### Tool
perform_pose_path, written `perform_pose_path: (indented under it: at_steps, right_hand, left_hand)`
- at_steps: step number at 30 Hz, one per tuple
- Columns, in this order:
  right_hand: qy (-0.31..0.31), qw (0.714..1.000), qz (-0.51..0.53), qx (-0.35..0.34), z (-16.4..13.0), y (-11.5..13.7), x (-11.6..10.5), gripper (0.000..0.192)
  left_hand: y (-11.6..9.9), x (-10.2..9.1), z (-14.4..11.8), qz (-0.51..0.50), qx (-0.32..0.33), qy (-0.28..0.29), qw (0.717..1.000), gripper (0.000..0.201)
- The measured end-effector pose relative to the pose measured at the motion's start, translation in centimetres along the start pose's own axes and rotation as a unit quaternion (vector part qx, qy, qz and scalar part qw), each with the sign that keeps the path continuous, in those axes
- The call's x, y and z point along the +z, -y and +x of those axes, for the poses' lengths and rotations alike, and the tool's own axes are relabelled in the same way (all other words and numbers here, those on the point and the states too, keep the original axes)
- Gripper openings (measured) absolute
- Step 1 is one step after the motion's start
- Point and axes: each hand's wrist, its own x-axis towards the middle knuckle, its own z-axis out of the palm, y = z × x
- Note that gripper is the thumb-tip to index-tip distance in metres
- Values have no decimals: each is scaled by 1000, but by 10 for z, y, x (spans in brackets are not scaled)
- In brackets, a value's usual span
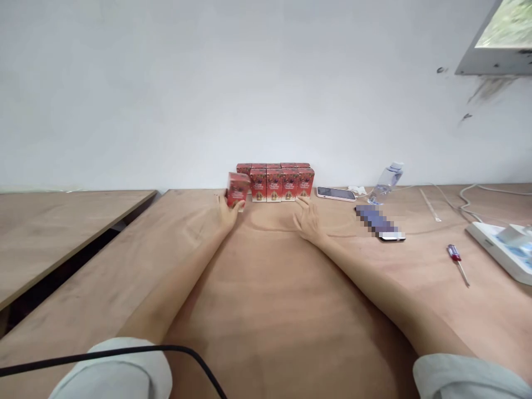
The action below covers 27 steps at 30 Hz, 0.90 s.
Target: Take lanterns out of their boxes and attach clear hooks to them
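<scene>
My left hand (228,213) grips a small red box (237,187) by its lower part, thumb across the front. The box tilts slightly and stands at the left end of a group of matching red boxes (274,184). Those are lined up upright in two rows by the wall, with the back row mostly hidden by the front one. Near the right end of the front row, my right hand (308,220) rests with fingers stretched towards the boxes' base. Nothing is held in it. Whether its fingertips touch the rightmost box (305,182), I cannot tell.
Right of the boxes lie a phone (336,193), a second phone (379,223) and a tilted clear bottle (386,183). Further right are a screwdriver (457,261) and a white power strip (494,244) with cables. A gap separates the wooden table (270,310) from another at left.
</scene>
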Motion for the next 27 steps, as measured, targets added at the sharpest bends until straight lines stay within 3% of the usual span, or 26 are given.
perform_pose_path:
  at_steps: [4, 9, 12, 17, 23, 27]
  right_hand:
    - [18, 996, 62, -66, -11, 34, -14, 57]
    - [87, 983, 137, -89, -12, 50, -27, 65]
    - [82, 979, 170, -80, -14, 50, -29, 62]
    - [93, 970, 218, -57, -27, 53, -29, 61]
    - [96, 940, 319, 77, -33, 58, -29, 54]
    - [111, 895, 383, 202, -29, 52, -21, 48]
  left_hand:
    - [-25, -27, -45, 123, 223, 62, 965, 70]
    - [-41, -42, -72, 146, 343, 165, 913, 61]
    - [-48, -45, -73, 161, 359, 202, 897, 58]
    - [-57, -50, -75, 139, 342, 231, 900, 63]
    - [-57, -50, -77, 80, 389, 257, 881, 80]
    - [-56, -47, -79, 93, 334, 284, 894, 71]
